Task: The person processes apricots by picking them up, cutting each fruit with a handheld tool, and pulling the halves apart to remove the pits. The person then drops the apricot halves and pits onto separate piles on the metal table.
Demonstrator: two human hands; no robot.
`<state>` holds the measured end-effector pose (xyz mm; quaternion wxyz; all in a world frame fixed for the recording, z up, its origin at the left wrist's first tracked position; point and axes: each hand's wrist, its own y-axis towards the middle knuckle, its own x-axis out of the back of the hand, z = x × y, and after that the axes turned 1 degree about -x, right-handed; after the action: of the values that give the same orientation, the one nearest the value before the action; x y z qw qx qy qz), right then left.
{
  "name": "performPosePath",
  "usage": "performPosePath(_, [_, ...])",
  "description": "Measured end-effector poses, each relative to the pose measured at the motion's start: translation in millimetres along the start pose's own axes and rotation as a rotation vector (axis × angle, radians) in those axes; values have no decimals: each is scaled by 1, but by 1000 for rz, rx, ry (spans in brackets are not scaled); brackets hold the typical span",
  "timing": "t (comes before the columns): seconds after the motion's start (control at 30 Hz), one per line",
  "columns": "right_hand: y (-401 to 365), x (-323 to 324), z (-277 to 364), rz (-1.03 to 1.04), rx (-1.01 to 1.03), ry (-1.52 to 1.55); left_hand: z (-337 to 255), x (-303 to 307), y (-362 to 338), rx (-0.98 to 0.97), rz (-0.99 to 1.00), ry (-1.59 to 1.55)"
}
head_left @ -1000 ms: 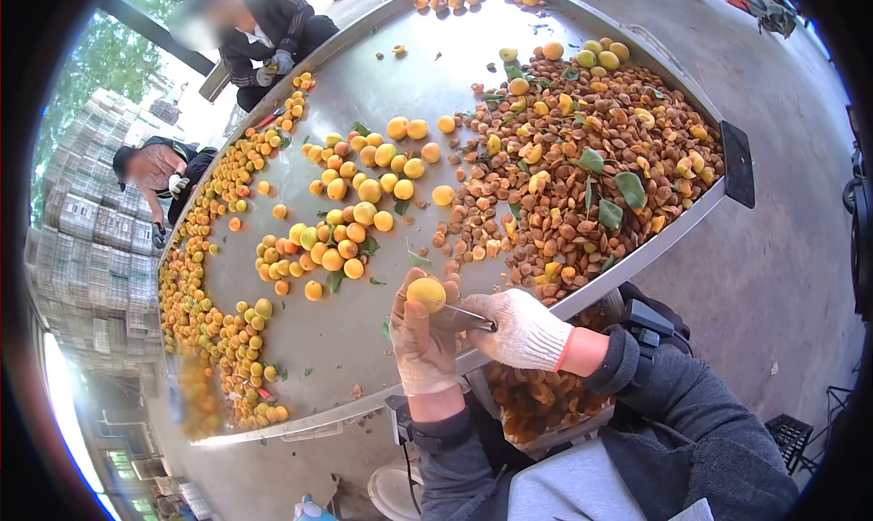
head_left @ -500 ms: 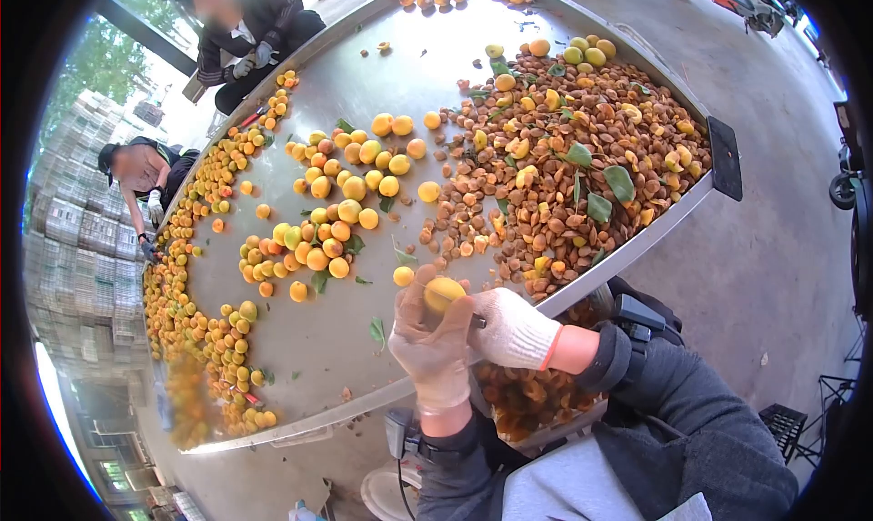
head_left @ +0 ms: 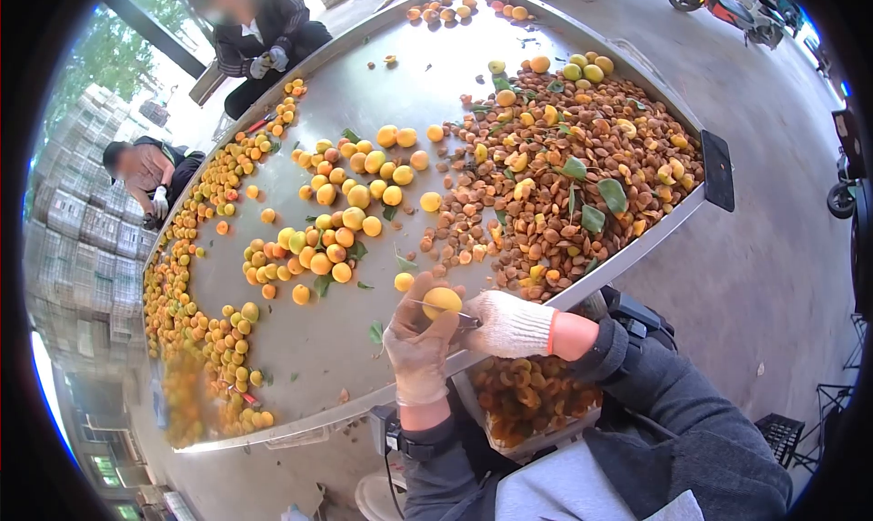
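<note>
A yellow apricot (head_left: pixel 443 303) is gripped in the fingers of my left hand (head_left: pixel 416 350), which wears a thin pale glove. My right hand (head_left: pixel 516 325), in a white knit glove with a red-edged cuff, is closed around a small knife (head_left: pixel 468 321). The knife's thin blade lies against the apricot. Both hands are over the near edge of the metal table (head_left: pixel 314 371). One loose apricot (head_left: pixel 403 283) lies just beyond my left fingertips, and a heap of brown apricot pits (head_left: pixel 546 221) spreads beyond my right hand.
Below the table edge, a crate (head_left: pixel 518 448) holds apricot pieces (head_left: pixel 527 389). Groups of whole apricots (head_left: pixel 320 264) lie mid-table, with more along the far left edge. A black flat device (head_left: pixel 717 171) sits on the right rim. Two people (head_left: pixel 264 30) work across the table.
My right hand has drawn back slightly, and more of the knife now shows by the apricot. The view has shifted a little. The far-left person's arm has pulled back from the fruit.
</note>
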<state>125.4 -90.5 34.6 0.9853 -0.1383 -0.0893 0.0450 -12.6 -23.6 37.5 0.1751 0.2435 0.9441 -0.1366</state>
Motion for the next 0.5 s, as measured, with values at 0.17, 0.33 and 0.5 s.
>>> performPosePath(0.17, [-1,-10,-8,-275,56,-142,5,-7,3,-75,34,46])
performPosePath(0.33, [-2,-12,-9,-398,100,-264,11,-14,1,-133,-52,94])
performPosePath(0.5, [-6,-9,-8,-354,103,-293,13,-8,0,-712,-48,751])
